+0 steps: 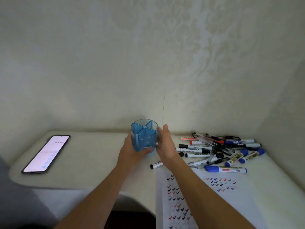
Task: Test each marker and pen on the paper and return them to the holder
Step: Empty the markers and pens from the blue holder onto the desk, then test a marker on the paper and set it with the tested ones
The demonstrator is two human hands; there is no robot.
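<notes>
Head view gives me the empty blue holder (pixel 144 136) upright beside the marker pile (pixel 219 149), left grip (pixel 130 151) curled round its base, right grip (pixel 165 144) flat-fingered against its side; probably light, slick plastic, best held low.

Illegible labels on the markers (pixel 196 147)

Dim, soft indoor light, greenish cast, corners vignetted dark, worst lower left. The phone (pixel 46 154) screen glows overexposed, its text mostly washed out. Wide-angle lens bows the desk (pixel 92 156) edge; the paper (pixel 247 204) near the bottom is slightly soft.
</notes>
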